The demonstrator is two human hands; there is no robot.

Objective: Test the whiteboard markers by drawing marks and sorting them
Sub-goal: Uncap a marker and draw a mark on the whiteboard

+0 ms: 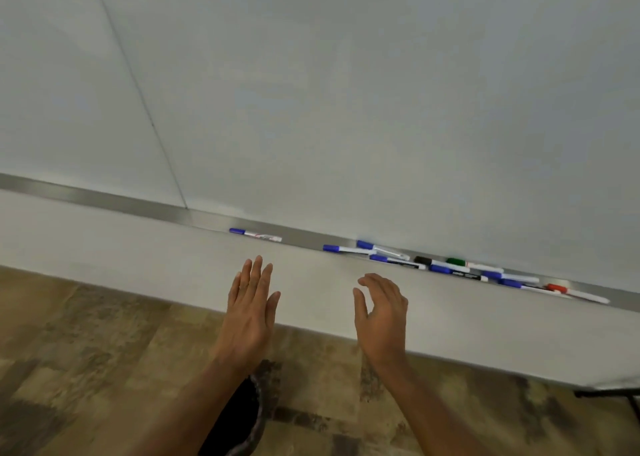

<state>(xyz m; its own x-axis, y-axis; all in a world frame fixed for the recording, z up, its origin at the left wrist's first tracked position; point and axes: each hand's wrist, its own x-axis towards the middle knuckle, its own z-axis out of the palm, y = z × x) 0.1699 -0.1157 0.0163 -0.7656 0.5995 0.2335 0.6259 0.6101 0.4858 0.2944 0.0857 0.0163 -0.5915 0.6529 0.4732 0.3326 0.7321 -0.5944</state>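
A large white whiteboard (346, 92) fills the upper view, with no marks visible on it. Along its metal tray (104, 197) a single blue-capped marker (254, 235) lies apart on the left. Further right lies a pile of several markers (450, 268), mostly blue-capped, with a black-capped one (423, 260), a green-capped one (455, 261) and a red-capped one (557, 287). My left hand (249, 312) hovers in front of the wall with fingers straight, holding nothing. My right hand (381, 313) is beside it, fingers loosely curled, also holding nothing, below and left of the pile.
A pale wall band (104, 244) runs below the tray. Wood-pattern flooring (86, 369) lies beneath. A dark shoe (242, 417) shows between my forearms. A dark frame piece (616, 395) sits at the lower right edge.
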